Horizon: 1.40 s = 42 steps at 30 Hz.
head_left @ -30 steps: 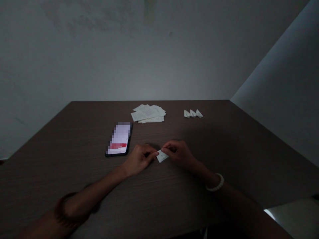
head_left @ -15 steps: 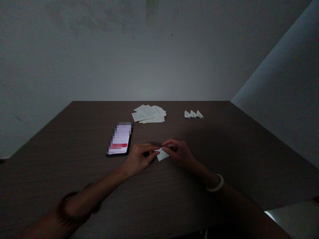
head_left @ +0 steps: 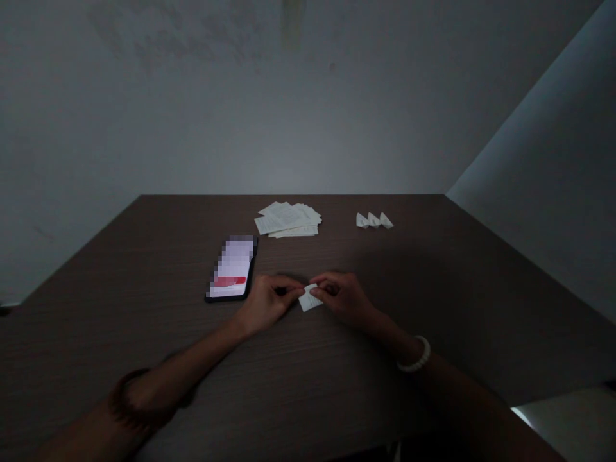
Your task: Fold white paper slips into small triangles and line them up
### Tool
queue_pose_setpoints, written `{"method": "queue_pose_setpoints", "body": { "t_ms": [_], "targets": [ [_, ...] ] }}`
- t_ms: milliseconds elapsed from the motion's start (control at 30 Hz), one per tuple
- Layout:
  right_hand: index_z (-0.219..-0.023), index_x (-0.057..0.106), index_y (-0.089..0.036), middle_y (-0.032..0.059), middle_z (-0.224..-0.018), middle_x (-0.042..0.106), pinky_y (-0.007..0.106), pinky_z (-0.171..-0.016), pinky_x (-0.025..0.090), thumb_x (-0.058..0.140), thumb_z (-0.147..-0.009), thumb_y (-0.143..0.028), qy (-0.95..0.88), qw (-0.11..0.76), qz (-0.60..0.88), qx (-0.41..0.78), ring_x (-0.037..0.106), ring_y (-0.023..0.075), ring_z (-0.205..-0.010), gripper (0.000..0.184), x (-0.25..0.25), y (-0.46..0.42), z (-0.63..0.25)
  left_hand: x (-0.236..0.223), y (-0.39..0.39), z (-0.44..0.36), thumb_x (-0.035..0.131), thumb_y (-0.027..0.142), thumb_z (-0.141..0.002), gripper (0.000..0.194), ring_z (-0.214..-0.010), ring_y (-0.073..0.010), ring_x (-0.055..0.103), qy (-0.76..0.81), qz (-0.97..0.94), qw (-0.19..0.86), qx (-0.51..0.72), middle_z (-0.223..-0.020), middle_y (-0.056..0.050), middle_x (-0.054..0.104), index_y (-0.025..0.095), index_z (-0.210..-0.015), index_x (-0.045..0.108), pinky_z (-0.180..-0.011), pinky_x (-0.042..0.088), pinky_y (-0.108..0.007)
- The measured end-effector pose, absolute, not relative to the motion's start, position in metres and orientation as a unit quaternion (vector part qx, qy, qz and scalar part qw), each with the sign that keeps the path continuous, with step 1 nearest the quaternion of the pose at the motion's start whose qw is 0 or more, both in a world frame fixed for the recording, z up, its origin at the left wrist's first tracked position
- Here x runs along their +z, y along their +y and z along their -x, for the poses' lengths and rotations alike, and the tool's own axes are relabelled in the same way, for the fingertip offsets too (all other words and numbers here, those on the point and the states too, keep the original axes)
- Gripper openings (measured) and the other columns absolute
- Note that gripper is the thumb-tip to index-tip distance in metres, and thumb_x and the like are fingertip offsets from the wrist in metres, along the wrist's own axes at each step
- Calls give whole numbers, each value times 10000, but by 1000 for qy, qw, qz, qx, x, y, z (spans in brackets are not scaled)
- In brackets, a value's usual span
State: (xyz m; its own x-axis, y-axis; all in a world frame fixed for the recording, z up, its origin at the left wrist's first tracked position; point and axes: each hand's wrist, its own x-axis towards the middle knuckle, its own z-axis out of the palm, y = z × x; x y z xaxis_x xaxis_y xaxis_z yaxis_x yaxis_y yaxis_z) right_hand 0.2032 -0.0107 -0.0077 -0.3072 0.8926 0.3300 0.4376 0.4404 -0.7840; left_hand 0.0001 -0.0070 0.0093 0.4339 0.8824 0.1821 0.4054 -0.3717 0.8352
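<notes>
A small white folded paper slip (head_left: 309, 299) lies at the middle of the dark wooden table (head_left: 144, 256), pinched from both sides. My left hand (head_left: 267, 301) grips its left edge with curled fingers. My right hand (head_left: 341, 296), a pale bead bracelet on its wrist, pinches the slip's right side with thumb and forefinger. Both hands rest on the tabletop, fingertips almost touching over the slip.
A lit phone (head_left: 232, 269) lies just left of my hands. A loose stack of white paper slips (head_left: 287, 220) sits farther back. Three small folded paper pieces (head_left: 374, 221) stand in a row at the back right. The table's right edge drops to a pale floor.
The fingertips of both hands have drawn closer together on the slip, and the slip has shifted slightly left. The arms have hardly moved.
</notes>
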Motion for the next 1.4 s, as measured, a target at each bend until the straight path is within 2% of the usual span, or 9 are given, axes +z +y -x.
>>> {"method": "queue_pose_setpoints", "body": {
  "t_ms": [167, 367, 500, 567, 633, 967, 1100, 1200, 1400],
  "targets": [
    [-914, 690, -200, -13, -682, 652, 240, -608, 418, 698, -795, -243, -782, 357, 457, 226, 569, 118, -612, 126, -10, -10, -203, 8, -4, -2, 573, 203, -884, 176, -744, -171, 602, 406, -818, 282, 293, -756, -19, 694, 182, -803, 727, -698, 446, -298],
    [-913, 668, -200, 4, -767, 642, 291, -743, 425, 710, -790, -231, -830, 312, 443, 131, 568, 157, -756, 134, -7, -10, -204, 7, -1, -10, 594, 112, -830, 140, -834, -206, 555, 421, -841, 199, 275, -805, -52, 636, 164, -758, 701, -753, 427, -327],
    [-924, 663, -198, 36, -908, 646, 295, -770, 430, 689, -817, -245, -850, 295, 426, 91, 563, 174, -861, 120, -3, -10, -210, 8, 0, -12, 577, 85, -823, 144, -814, -208, 550, 419, -848, 193, 262, -786, -58, 645, 151, -757, 688, -750, 421, -329],
    [-873, 671, -202, 38, -904, 646, 294, -762, 428, 652, -853, -256, -873, 277, 393, 75, 555, 173, -857, 61, -2, -10, -214, 8, 0, -13, 570, 87, -824, 148, -793, -201, 553, 414, -848, 196, 265, -778, -53, 657, 153, -753, 682, -743, 418, -325],
    [-856, 672, -203, 36, -888, 651, 292, -754, 427, 616, -883, -265, -894, 263, 356, 69, 550, 169, -841, 88, -1, -11, -218, 8, 0, -12, 561, 103, -835, 156, -777, -198, 555, 410, -849, 196, 268, -774, -51, 664, 155, -750, 680, -739, 416, -324],
    [-936, 664, -204, 40, -963, 688, 294, -772, 454, 541, -920, -214, -934, 226, 273, 43, 572, 174, -877, 125, 5, -17, -219, 5, 1, -12, 528, 132, -864, 198, -762, -197, 555, 392, -863, 174, 267, -754, -59, 650, 154, -760, 695, -721, 419, -319],
    [-952, 661, -196, 44, -959, 682, 298, -787, 461, 537, -918, -194, -935, 199, 284, 70, 591, 168, -870, 129, 10, -16, -219, 5, 1, -12, 514, 126, -863, 210, -766, -199, 560, 384, -865, 175, 271, -754, -59, 651, 159, -758, 693, -722, 428, -324],
    [-994, 655, -198, 53, -1013, 671, 317, -844, 460, 582, -888, -192, -910, 225, 332, 105, 587, 180, -937, 129, 9, -13, -221, 5, 0, -11, 506, 132, -868, 212, -770, -202, 559, 379, -866, 179, 273, -763, -60, 650, 163, -772, 693, -723, 434, -331],
    [-991, 672, -205, 64, -982, 651, 341, -825, 451, 607, -879, -244, -888, 242, 383, 75, 545, 200, -920, 136, 4, -8, -224, 3, 0, -11, 526, 130, -853, 169, -786, -204, 555, 388, -855, 192, 286, -779, -56, 647, 164, -778, 673, -730, 438, -333]
  ]
}}
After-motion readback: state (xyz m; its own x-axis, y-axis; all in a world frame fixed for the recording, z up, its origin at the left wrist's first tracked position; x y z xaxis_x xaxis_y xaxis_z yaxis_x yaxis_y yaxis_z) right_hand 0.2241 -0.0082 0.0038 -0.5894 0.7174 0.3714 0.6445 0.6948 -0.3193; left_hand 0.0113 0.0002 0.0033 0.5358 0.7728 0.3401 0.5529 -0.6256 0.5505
